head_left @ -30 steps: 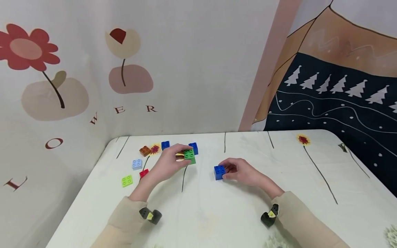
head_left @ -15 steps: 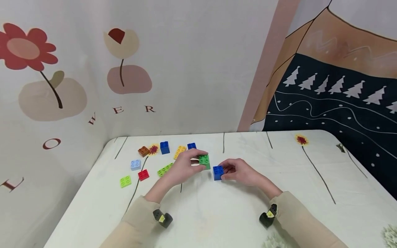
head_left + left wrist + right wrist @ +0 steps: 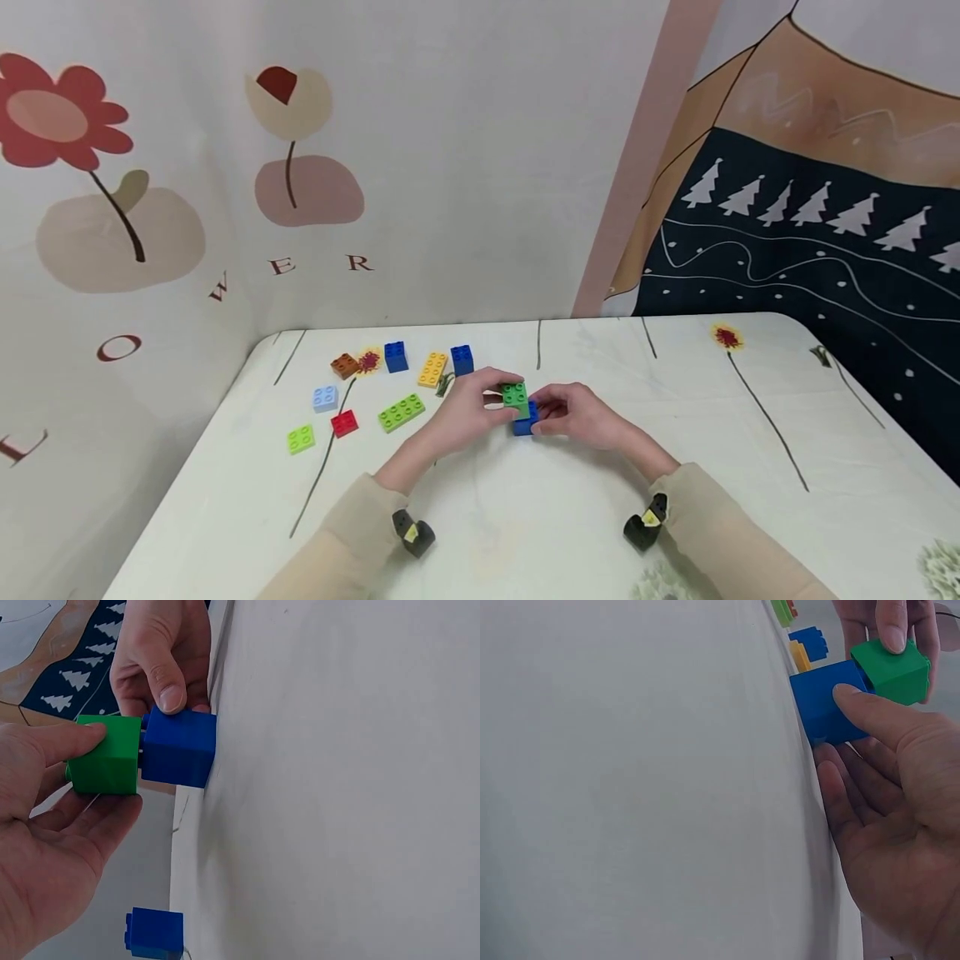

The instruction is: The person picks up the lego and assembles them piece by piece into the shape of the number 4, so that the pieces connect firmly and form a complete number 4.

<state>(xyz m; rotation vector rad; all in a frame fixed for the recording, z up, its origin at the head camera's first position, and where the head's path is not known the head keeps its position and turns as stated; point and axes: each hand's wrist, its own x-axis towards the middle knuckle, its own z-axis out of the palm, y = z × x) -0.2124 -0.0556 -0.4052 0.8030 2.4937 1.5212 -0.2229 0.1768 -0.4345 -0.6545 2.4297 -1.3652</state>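
Between thumb and fingers, my left hand (image 3: 468, 408) pinches a green toy brick (image 3: 516, 398). My right hand (image 3: 581, 415) grips a blue toy brick (image 3: 523, 425) by its side, low at the tabletop. In the left wrist view the green brick (image 3: 107, 757) sits against the studded face of the blue brick (image 3: 180, 746), and some studs still show between them. The right wrist view has the green brick (image 3: 892, 671) slightly tilted against the blue brick (image 3: 829, 703). Whether the studs are engaged, I cannot tell.
Left of the hands lie a lime long brick (image 3: 401, 412), a yellow brick (image 3: 432, 369), a red brick (image 3: 345, 423), a light blue brick (image 3: 326, 399), a lime square brick (image 3: 301, 439) and a brown brick (image 3: 345, 365). Two blue bricks, one left (image 3: 396, 357), one right (image 3: 462, 359), stand farther back.
My left hand has carried the green brick rightward and down onto the blue brick, uncovering the lime and yellow bricks. My right hand has stayed nearly still with the blue brick.
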